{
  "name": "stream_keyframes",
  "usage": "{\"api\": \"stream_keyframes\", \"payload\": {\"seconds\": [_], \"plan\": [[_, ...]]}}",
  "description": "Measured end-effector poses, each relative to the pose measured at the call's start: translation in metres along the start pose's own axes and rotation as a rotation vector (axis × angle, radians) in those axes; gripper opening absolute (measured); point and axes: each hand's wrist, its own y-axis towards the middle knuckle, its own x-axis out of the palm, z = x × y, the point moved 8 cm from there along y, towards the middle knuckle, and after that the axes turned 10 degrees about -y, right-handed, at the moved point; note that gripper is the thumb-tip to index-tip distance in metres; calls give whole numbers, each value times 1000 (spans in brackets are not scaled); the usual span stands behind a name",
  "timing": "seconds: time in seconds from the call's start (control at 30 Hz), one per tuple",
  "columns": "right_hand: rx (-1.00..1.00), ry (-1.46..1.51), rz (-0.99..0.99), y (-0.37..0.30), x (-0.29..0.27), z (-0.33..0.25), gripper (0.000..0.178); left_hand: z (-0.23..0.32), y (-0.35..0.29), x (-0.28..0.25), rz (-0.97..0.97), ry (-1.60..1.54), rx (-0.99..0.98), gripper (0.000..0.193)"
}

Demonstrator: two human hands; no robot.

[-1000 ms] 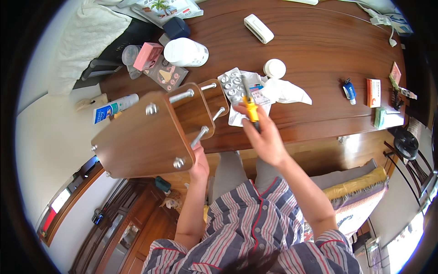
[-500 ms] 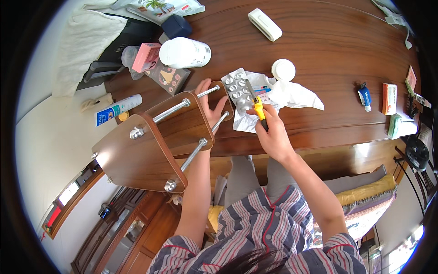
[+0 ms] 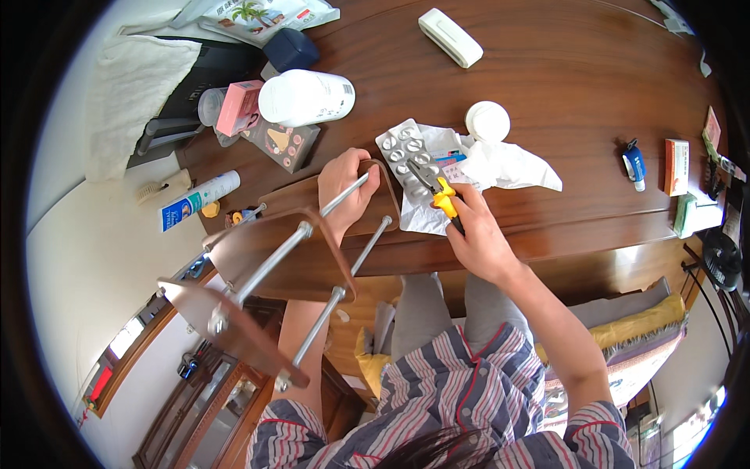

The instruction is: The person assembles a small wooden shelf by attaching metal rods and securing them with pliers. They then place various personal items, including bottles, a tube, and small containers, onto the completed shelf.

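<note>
My left hand point(image 3: 344, 192) is closed on a wooden rack point(image 3: 281, 258), around the rod end beside its far board. The rack has several brown boards joined by metal rods with shiny nuts; it leans over the table's near edge, its lower boards tilted toward me. Pliers point(image 3: 439, 190) with yellow and black handles are in my right hand point(image 3: 484, 234), their jaws pointing up and left. Just beyond the jaws lies a silvery blister pack point(image 3: 400, 148) with round pockets, resting on crumpled white paper point(image 3: 516, 166). Whether the jaws touch the pack I cannot tell.
A white bottle point(image 3: 308, 98), a pink box point(image 3: 238, 108) and a dark patterned box point(image 3: 285, 144) stand at the left. Farther right are a round white lid point(image 3: 487, 122), a white device point(image 3: 451, 37), a small blue bottle point(image 3: 634, 166) and an orange-white box point(image 3: 676, 167).
The rack has swung so its nearer boards hang lower, the far board now lying nearly flat at the table edge. My left hand's fingers have curled in. The pliers have turned, showing their jaws more broadly.
</note>
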Motion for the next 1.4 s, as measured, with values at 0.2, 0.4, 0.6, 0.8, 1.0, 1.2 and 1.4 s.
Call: {"api": "stream_keyframes", "payload": {"seconds": [0.2,0.4,0.6,0.8,1.0,1.2,1.4], "plan": [[-56,-88,-67,1,14,9,40,12,-18,-17,-24,53,54,43],[-151,-213,-164,8,24,1,39,27,-37,-31,-22,-50,130,42],[-403,-402,-156,26,22,-30,48,23,-47,-61,25,-197,98,41],[-640,-473,-149,46,27,-56,48,22,-59,-77,17,-247,58,42],[-735,-507,-65,50,41,-70,32,13,-72,-95,109,-322,51,45],[-798,-481,-23,50,48,-80,30,16,-79,-102,114,-402,68,50],[-817,-438,-9,50,50,-87,30,17,-80,-105,127,-418,67,54]]}}
